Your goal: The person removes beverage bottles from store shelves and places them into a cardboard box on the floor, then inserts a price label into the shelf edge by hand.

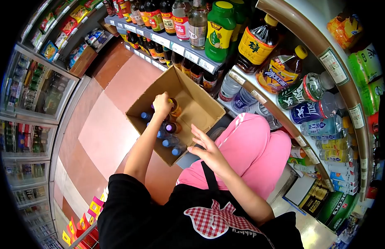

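Note:
An open cardboard box [200, 103] stands in front of my knees, with several bottles inside along its left and near sides. Some have blue caps [166, 143], others purple caps, and one amber bottle [174, 108] has a yellow cap. My left hand [162, 104] reaches into the box with its fingers closed at the top of a bottle beside the amber one; the fingers partly hide what they hold. Over the near right edge of the box, my right hand [207, 150] is spread, with nothing in it.
Shelves of sauce bottles [167, 20] rise behind the box. A curved shelf [267, 101] of drink bottles runs along the right. Glass-door coolers [34, 87] line the left. Green and black cartons [325, 203] lie at the lower right, red and yellow packages [82, 226] at the lower left.

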The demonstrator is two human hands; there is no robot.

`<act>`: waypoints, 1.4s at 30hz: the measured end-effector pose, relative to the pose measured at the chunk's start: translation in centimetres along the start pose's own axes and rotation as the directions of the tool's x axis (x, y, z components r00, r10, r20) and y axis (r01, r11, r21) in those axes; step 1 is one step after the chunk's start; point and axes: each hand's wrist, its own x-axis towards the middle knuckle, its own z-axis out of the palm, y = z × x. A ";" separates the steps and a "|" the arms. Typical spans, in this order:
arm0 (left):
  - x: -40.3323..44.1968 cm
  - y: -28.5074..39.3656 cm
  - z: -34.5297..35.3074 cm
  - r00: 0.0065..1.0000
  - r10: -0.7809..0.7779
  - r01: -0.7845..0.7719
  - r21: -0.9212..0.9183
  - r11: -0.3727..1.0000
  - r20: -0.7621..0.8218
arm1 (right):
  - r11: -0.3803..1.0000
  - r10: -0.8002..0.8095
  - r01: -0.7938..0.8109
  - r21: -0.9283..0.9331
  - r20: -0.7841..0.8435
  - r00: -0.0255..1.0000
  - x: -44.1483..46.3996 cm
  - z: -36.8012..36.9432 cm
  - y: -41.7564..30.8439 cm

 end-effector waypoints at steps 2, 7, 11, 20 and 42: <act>0.5 -0.5 1.0 0.999 -0.036 0.036 0.023 0.999 0.015 | 1.000 0.017 -0.017 0.002 0.032 0.999 -0.2 0.1 -0.1; 2.7 -3.3 4.9 0.997 -0.064 0.067 0.068 0.995 -0.044 | 0.999 0.034 -0.035 0.029 0.022 0.999 0.4 0.0 0.9; 3.8 -4.7 6.9 0.994 -0.086 0.094 0.119 0.988 -0.070 | 0.998 0.064 -0.065 0.017 0.035 0.997 1.5 -0.1 1.5; 4.9 -5.9 10.0 0.985 -0.129 0.153 0.247 0.957 -0.111 | 0.991 0.121 -0.122 0.059 0.024 0.992 2.6 -0.9 1.9; 5.0 -4.7 11.6 0.952 -0.244 0.296 0.345 0.891 -0.187 | 0.986 0.154 -0.153 0.067 -0.003 0.988 3.8 -1.9 1.5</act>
